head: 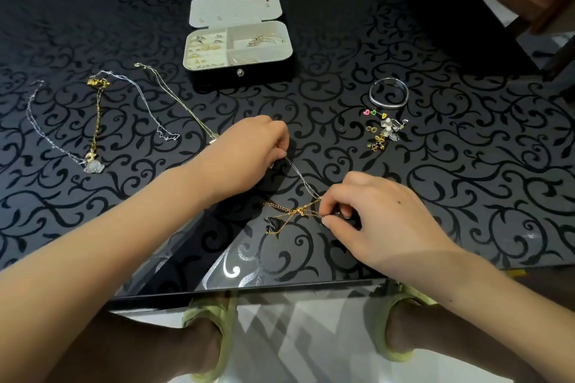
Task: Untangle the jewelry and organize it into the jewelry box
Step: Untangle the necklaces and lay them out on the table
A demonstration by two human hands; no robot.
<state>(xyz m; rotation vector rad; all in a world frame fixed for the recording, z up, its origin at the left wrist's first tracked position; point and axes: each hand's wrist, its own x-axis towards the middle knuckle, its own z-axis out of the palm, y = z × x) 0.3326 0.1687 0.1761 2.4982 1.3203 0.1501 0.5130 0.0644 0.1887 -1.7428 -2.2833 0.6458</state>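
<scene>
Progress looks about halfway, by my reckoning. The black jewelry box with a cream lining (217, 76) stands open at the far side of the black scroll-patterned glass tabletop (466, 180). Rings, small studs and a gold piece already sit in its compartments. On the left, a loose silver necklace (168, 135) and a gold rope bracelet (97, 115) lie spread out among other chains, none of them boxed yet. On the right wait a silver bangle (388, 93) and a heap of small colourful earrings (384, 132).

The tangle being worked lies near the front edge. The left hand (245, 146) pinches a thin silver chain (298, 176) in curled fingers (280, 146). The right hand (382, 214) nips a gold link chain (280, 207) at the knot, fingertips drawn close together. That gold chain carries a black swan-shaped pendant (272, 225) (swan is my best reading). The silver chain's long axis runs taut on a diagonal, from far-left at the left hand to near-right at the knot. The gold one lies roughly crosswise, left to right. I judge these two are not yet apart.
</scene>
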